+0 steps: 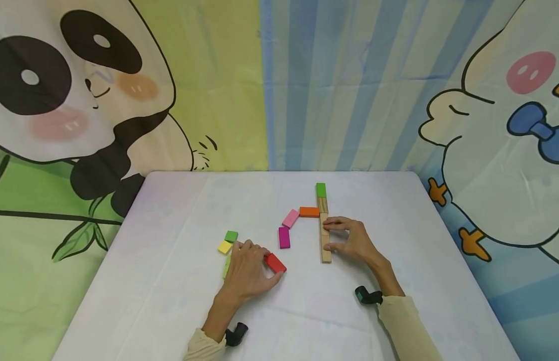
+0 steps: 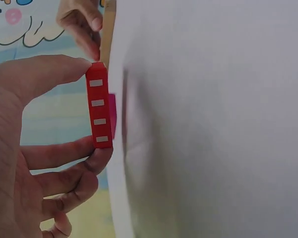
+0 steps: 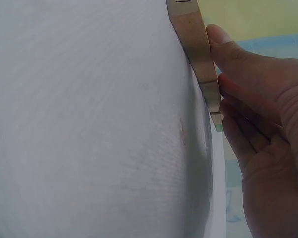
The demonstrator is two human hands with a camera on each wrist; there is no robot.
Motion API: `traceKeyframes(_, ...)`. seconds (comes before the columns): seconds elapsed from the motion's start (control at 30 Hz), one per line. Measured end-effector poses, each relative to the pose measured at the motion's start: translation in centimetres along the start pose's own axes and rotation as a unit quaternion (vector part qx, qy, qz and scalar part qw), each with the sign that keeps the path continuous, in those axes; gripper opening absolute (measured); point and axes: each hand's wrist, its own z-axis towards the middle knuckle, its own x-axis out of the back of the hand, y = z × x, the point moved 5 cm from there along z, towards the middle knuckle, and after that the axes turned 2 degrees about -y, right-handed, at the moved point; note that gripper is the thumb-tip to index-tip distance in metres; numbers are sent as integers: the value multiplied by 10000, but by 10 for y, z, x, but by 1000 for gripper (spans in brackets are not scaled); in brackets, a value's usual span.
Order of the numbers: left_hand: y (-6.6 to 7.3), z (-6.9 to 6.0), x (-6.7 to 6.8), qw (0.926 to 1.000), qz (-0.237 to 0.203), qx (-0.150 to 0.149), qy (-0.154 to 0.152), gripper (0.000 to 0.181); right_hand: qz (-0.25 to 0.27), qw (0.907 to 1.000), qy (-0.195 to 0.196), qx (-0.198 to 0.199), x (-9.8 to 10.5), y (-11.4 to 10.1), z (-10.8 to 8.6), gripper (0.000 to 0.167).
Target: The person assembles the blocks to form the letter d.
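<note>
The left hand [image 1: 247,271] pinches a red block [image 1: 275,263] between thumb and fingertips; in the left wrist view the red block [image 2: 100,106] shows white marks along its side. My right hand [image 1: 353,240] touches a row of plain wooden blocks [image 1: 326,255] with thumb and fingertips, and in the right wrist view these digits lie along the side of the wooden blocks [image 3: 193,42]. A green block [image 1: 321,190] stands at the row's far end. From the row an orange block [image 1: 309,212], a pink block [image 1: 290,218] and a magenta block [image 1: 284,237] curve toward the left hand.
Beside the left hand lie a dark green block [image 1: 231,236], a yellow block [image 1: 224,246] and a light green block [image 1: 227,266], partly hidden by the hand. The white table [image 1: 171,301] ends at a patterned cloth backdrop behind and at the sides.
</note>
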Motion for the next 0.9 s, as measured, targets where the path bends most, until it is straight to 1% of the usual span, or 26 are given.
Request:
traceKeyframes(0.1,7,1,-9,9999,44,-10,-162,53,-17,10000,1,8,0,0,-1,62)
traceKeyframes(0.2,9,1,-15,9998,122,-33,-182,53,-35,10000,1,16,0,-1,-1,62)
traceKeyframes(0.33,10,1,-16,9998,160,-41,-123,53,-69,10000,26,16,1,-2,-2,62)
traceKeyframes(0.4,10,0,-16,9998,136,-12,-158,55,-54,10000,32,35,1,-3,-1,61)
traceKeyframes(0.6,9,0,-16,9990,171,158,-380,61,-31,9999,58,94,2,-3,0,61)
traceKeyframes(0.73,9,-2,-19,9987,154,254,-414,60,19,10000,21,59,3,-3,0,62)
traceKeyframes(0.8,9,-2,-19,9986,81,328,-402,60,32,10000,12,70,2,-3,0,62)
traceKeyframes(0.9,10,-3,-20,9979,-146,492,-393,58,47,9999,14,92,2,-3,0,62)
